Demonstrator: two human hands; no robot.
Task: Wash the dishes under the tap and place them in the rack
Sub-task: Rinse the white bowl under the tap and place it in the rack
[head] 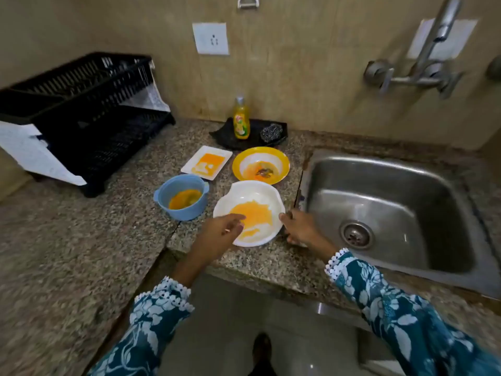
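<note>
On counter, yellow soap bottle [241, 120], label unreadable

Speckled granite counter [81, 240], brushed steel sink [393, 185], black plastic lattice rack [89, 109], glossy bowls.

Home kitchen: granite counter [81, 253], steel sink [393, 213], dish rack [89, 115].

white bowl [252, 202], blue bowl [180, 195], black rack [89, 118]
</note>
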